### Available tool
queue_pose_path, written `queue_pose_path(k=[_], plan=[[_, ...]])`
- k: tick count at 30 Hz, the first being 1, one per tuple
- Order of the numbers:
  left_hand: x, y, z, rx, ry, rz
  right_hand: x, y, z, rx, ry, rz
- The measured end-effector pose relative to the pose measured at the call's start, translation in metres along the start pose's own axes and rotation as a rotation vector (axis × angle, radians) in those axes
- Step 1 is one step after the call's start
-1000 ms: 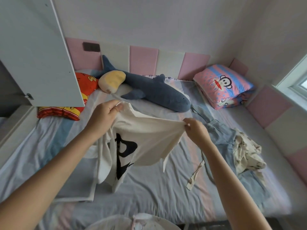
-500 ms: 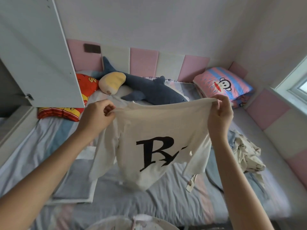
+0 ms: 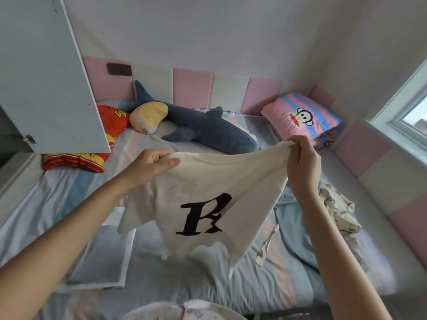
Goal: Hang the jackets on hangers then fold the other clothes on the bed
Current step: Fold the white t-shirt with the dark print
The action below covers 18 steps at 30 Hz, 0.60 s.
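A cream shirt (image 3: 208,181) is held spread above the striped bed (image 3: 208,285), its top edge pinched by curled fingers of the left hand (image 3: 150,162) and right hand (image 3: 302,162). A plush shark (image 3: 208,130) is laid at twelve o'clock, a pillow (image 3: 302,116) at two.

Striped bed (image 3: 208,285) with plush shark (image 3: 208,128), monkey pillow (image 3: 300,116), crumpled clothes (image 3: 339,209)
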State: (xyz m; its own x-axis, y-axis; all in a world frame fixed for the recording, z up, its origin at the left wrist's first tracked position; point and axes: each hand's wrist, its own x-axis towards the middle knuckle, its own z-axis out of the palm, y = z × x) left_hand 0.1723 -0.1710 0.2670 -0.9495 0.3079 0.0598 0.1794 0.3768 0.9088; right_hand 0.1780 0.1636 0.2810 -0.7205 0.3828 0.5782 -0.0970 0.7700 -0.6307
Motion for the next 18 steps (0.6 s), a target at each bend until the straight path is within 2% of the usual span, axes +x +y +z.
queue_pose_path(k=[2, 5, 9, 13, 15, 18], plan=[[0.0, 0.001, -0.003, -0.14, 0.038, -0.025, -0.003, -0.004, 0.001, 0.11, 0.038, 0.076], [0.001, 0.003, -0.004, -0.289, -0.011, -0.084, 0.0, -0.002, 0.009, 0.28, -0.031, 0.219], [0.004, 0.007, 0.005, -0.159, -0.057, -0.133, 0.002, 0.001, 0.017, 0.37, -0.15, 0.299], [0.005, 0.004, 0.005, -0.075, -0.03, -0.18, 0.002, -0.007, 0.015, 0.475, -0.155, 0.262], [0.005, 0.003, 0.006, -0.108, -0.028, -0.187, 0.003, -0.008, 0.012, 0.514, -0.12, 0.208], [0.004, 0.003, 0.007, -0.12, -0.058, -0.189, 0.007, -0.006, 0.007, 0.472, -0.123, 0.105]])
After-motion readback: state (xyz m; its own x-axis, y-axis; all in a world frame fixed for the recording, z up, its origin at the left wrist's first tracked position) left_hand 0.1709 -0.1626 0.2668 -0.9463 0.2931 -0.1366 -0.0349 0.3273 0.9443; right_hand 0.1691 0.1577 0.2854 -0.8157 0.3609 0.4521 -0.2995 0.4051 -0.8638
